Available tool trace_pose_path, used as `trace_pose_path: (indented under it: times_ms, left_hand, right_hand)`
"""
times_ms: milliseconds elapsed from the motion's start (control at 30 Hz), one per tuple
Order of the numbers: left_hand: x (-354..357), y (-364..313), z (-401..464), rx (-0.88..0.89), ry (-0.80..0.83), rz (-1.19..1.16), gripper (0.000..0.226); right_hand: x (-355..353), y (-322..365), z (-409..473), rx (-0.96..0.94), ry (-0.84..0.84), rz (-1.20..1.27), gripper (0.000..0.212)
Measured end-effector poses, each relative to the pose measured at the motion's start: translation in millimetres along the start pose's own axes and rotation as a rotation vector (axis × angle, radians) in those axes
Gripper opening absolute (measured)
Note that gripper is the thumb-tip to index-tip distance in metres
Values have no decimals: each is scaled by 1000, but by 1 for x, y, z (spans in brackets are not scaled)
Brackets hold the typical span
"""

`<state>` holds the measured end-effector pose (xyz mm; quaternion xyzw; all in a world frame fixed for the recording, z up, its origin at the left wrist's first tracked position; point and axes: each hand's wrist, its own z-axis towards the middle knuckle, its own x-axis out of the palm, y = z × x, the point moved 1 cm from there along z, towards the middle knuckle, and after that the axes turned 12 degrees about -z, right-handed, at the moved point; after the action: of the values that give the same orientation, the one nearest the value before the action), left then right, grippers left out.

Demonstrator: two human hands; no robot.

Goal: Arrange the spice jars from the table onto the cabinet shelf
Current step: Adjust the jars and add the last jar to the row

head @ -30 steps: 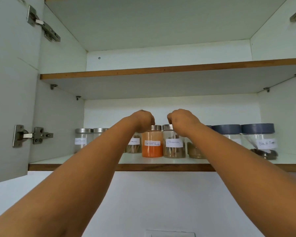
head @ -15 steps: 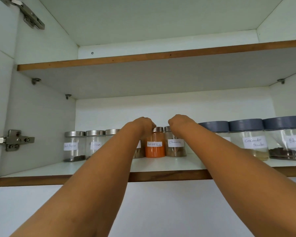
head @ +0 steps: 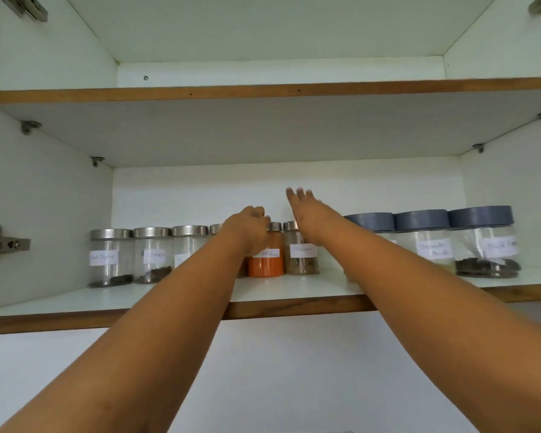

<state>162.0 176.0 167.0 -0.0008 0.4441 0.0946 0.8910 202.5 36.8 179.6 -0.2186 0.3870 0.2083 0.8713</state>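
Note:
Labelled spice jars stand in a row on the lower cabinet shelf [head: 294,290]. My left hand [head: 249,228] has its fingers curled at the top left of the orange-powder jar [head: 266,266], whose steel lid shows just right of my fingertips. To that jar's right stands a jar of brown spice [head: 303,262]. My right hand [head: 306,207] hovers above and behind the brown jar with its fingers spread, holding nothing. Several steel-lidded jars [head: 111,257] fill the left side. Three blue-lidded jars [head: 484,242] fill the right side, partly hidden by my right forearm.
The upper shelf [head: 263,92] above the jars holds nothing I can see. A door hinge [head: 0,243] juts out at the left wall. Bare shelf runs in front of the jars to its brown front edge [head: 294,309].
My right hand has let go of the brown jar's lid and risen with fingers spread. The left hand stays curled at the orange jar. The view has moved closer and tilted.

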Motion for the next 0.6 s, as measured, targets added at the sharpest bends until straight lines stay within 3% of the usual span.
trace_pose_path:
  times_ms: [133,267,433,600]
  left_hand:
    - [-5,1,-12,-54,-54,-115,64]
    - [-29,-23,-24,-26,-131,-346,63]
    - [-59,-91,-33,183,-209,-405,52]
    - [-77,-167,-26,200,-18,-315,52]
  right_hand:
    - [-46,-24,-21,-58,-265,173,78]
    - [-81,-65,-44,9,-369,212,58]
    - [-91,-117,-79,137,-307,147,53]
    - [-70,-159,-108,158,-116,80,55]
